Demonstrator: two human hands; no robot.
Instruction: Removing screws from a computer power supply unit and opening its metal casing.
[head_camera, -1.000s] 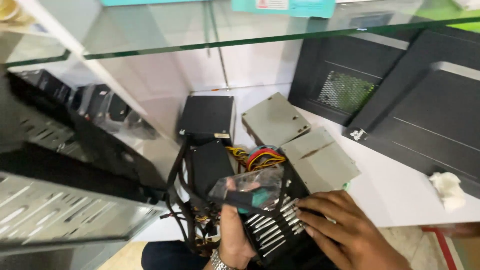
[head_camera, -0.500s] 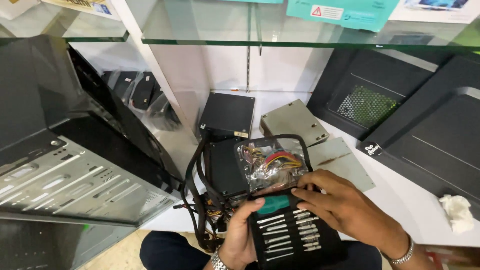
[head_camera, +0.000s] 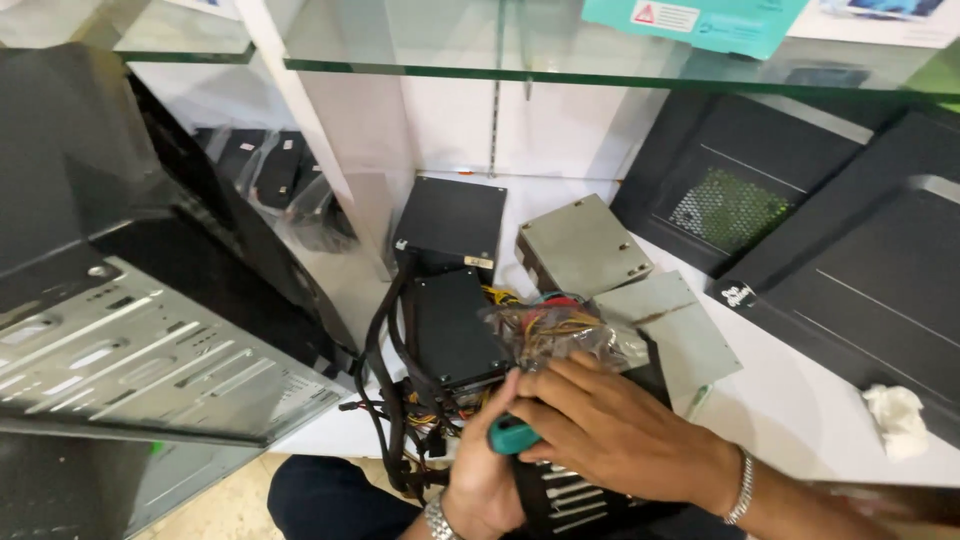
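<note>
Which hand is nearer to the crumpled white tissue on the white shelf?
Right. The right hand lies over the black power supply, with its wrist toward the crumpled white tissue. The left hand sits farther away, gripping the teal-handled tool.

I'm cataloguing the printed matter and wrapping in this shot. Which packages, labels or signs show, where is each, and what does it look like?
Teal rectangular card with a white label bearing a red warning triangle: on the glass shelf, top centre.
Small pale sticker: front edge of the black box at the back.
White logo mark: corner of the black side panel at right.
Clear crinkled plastic bag around coloured wires: just above the right hand.
</note>
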